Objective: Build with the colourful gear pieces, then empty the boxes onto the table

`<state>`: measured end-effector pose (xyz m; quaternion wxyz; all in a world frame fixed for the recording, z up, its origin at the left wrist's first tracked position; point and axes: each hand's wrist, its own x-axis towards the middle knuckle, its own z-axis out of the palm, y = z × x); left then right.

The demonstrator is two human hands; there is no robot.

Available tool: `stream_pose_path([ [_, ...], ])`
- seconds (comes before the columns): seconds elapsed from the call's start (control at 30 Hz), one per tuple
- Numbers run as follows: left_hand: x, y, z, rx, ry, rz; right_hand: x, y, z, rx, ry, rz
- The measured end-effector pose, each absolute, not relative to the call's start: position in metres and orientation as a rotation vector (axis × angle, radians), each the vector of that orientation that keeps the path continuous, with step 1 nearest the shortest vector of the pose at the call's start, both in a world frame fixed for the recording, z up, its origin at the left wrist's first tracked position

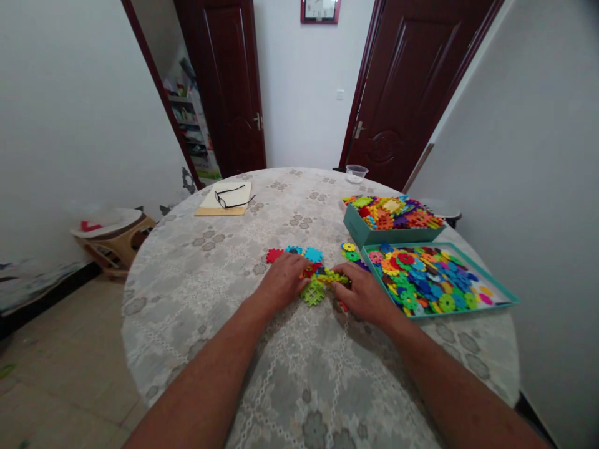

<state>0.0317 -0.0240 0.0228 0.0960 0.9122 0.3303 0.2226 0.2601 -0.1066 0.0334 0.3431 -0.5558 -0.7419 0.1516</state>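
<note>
Over the middle of the table, my left hand (pixel 283 282) curls its fingers onto a group of joined interlocking plastic building pieces. A lime green piece (pixel 312 294) shows below its fingertips, and part of a red one (pixel 309 270) beside them. My right hand (pixel 361 292) pinches a yellow-green piece (pixel 331 277) against the group's right side. Just beyond my left hand lie a red square piece (pixel 274 255) and a light blue one (pixel 313 254). A small orange-red piece (pixel 343 306) peeks out under my right hand. My fingers hide how the pieces join.
On the right, a shallow teal tray (pixel 486 274) holds many round notched pieces. Behind it stands a teal box (pixel 393 236) heaped with square ones. Loose discs (pixel 349 247) lie left of the tray. Glasses (pixel 234 198) rest on a notebook (pixel 219 212); a clear bowl (pixel 356 173) stands far back.
</note>
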Motion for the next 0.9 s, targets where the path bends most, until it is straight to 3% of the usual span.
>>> stream_pose_path([
  [0.37,0.044,-0.023,0.016,2.826,1.118,0.482,0.262,-0.109,0.037,-1.416,-1.997,0.405],
  [0.57,0.042,-0.025,0.025,2.860,1.144,0.665,0.260,-0.110,0.033,-1.289,-2.002,0.344],
  [0.9,0.048,-0.046,0.037,2.242,0.790,0.783,0.249,-0.120,0.039,-1.108,-2.071,0.410],
])
